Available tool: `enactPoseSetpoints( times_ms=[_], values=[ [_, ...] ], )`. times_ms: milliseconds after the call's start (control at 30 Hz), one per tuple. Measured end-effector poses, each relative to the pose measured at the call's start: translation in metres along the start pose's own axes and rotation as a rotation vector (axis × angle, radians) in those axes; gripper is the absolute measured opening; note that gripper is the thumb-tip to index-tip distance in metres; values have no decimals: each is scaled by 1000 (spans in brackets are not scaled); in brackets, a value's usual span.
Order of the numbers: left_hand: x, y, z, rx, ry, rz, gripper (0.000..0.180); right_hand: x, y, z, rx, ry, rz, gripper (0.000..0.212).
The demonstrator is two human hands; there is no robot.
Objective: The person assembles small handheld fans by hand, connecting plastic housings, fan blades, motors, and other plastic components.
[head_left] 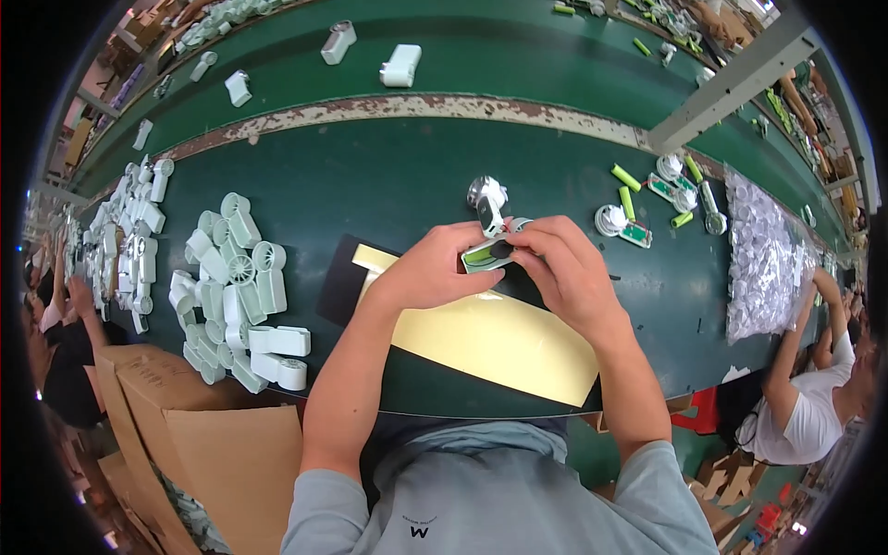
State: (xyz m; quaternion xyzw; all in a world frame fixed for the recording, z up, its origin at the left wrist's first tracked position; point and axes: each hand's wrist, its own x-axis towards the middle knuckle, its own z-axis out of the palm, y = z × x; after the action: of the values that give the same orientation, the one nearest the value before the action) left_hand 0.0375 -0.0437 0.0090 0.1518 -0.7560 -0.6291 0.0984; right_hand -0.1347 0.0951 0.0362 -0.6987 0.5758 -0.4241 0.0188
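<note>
Over the middle of the bench, my left hand (433, 270) is closed around a small white plastic housing (479, 268) with a green cylindrical battery (481, 254) in it. My right hand (566, 273) is closed on the housing's right end, thumb and fingers bent around it. A small dark piece (501, 250) shows at the right fingertips; whether it is fixed in the housing I cannot tell. Just beyond the hands is a white and silver round motor part (487, 194), apparently attached to the held piece. Beneath my forearms lies a yellow glossy sheet (490, 347) on a black sheet (340, 277).
Pale plastic housings (240, 268) are heaped at left, with more assemblies (139, 231) beyond. At right are battery-and-board assemblies (634, 231) and a clear bag of parts (763, 259). A metal post (731, 83) rises behind. Cardboard boxes (231, 462) stand lower left; co-workers sit on both sides.
</note>
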Motion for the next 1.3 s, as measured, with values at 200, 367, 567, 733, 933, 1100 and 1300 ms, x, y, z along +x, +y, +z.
enactPoseSetpoints(
  times_ms=[200,367,567,733,933,1100,1300],
  values=[
    [6,-9,-1,20,-44,-57,30,-1,-2,4,-152,-100,-50,24],
    [7,-22,2,-46,-38,-31,27,-1,-10,1,-179,-116,-55,25],
    [7,-11,6,-49,-7,22,26,-6,-7,5,-220,-125,-21,21],
    [4,-16,-7,-255,-112,-207,19,-1,-14,7,-200,-164,112,11],
    [7,-10,-1,-284,-57,-168,29,-5,-12,12,-118,-40,223,11],
    [4,-15,-6,-257,-91,-173,41,-9,-9,8,67,76,274,13],
    [-1,-1,-10,-383,-68,-167,46,-15,19,-16,366,419,526,24]
  ],
)
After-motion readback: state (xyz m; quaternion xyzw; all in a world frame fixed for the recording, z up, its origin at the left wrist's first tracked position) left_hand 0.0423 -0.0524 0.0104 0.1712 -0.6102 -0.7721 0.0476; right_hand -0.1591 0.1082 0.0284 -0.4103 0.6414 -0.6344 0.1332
